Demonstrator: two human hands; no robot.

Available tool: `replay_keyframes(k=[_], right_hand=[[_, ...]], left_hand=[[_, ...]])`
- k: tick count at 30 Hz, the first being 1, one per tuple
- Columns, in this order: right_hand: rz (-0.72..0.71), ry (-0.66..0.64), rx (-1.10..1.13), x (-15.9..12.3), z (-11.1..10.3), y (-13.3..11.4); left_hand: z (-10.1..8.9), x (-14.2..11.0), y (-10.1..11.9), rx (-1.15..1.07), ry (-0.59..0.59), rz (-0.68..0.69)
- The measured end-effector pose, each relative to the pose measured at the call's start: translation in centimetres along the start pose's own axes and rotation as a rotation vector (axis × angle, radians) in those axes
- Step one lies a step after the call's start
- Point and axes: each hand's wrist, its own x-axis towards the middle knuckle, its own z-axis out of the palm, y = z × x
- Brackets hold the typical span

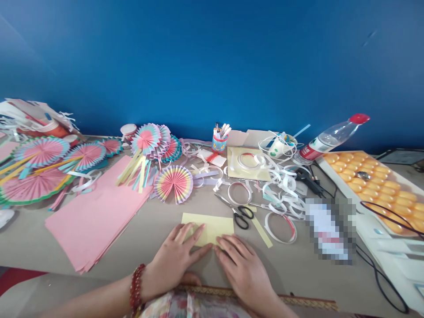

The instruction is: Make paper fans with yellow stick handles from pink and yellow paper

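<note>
A pale yellow paper sheet [212,225] lies on the grey table [159,221] right in front of me. My left hand [175,260], with a red bead bracelet at the wrist, rests flat on the sheet's near left part, fingers spread. My right hand [243,265] lies flat beside it, its fingertips pressing the sheet's near edge. Both hands are open and hold nothing. Black-handled scissors [240,214] lie just beyond the sheet, to its right.
A stack of pink paper [96,216] lies at left. Folded paper fans [174,183] spread across the back left. A pen cup [219,141], white tape rings [281,227], paper strips, a tilted plastic bottle [331,139] and a tray of orange domes [374,185] fill the right.
</note>
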Motion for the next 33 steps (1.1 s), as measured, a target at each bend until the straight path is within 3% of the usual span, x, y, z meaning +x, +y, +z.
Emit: replay_keyframes(k=[6, 12, 16, 21, 25, 29, 33], right_hand=[[-0.001, -0.002, 0.008, -0.2, -0.1, 0.1], [-0.034, -0.035, -0.03, 0.5, -0.9, 0.0], [-0.062, -0.018, -0.079, 0.2, -1.4, 0.5], [-0.071, -0.036, -0.218, -2.4, -2.5, 2.4], [-0.025, -0.037, -0.283, -4.0, -3.1, 2.5], [0.035, -0.016, -0.202, -3.4, -3.7, 2.6], [0.121, 0.091, -0.248, -1.8, -5.5, 6.2]], left_hand=[[0.5, -3.2, -2.1, 0.091, 0.16, 0.033], [0.5, -6.7, -3.6, 0.19, 0.175, -0.033], [0.6, -6.8, -3.5, 0.188, 0.185, -0.042], [1.0, -6.8, -3.8, 0.184, 0.177, -0.021], [1.3, -6.9, -4.4, 0.153, 0.203, -0.001], [1.5, -6.9, -4.5, 0.161, 0.237, 0.013], [1.8, -6.9, -4.3, 0.206, 0.246, 0.035]])
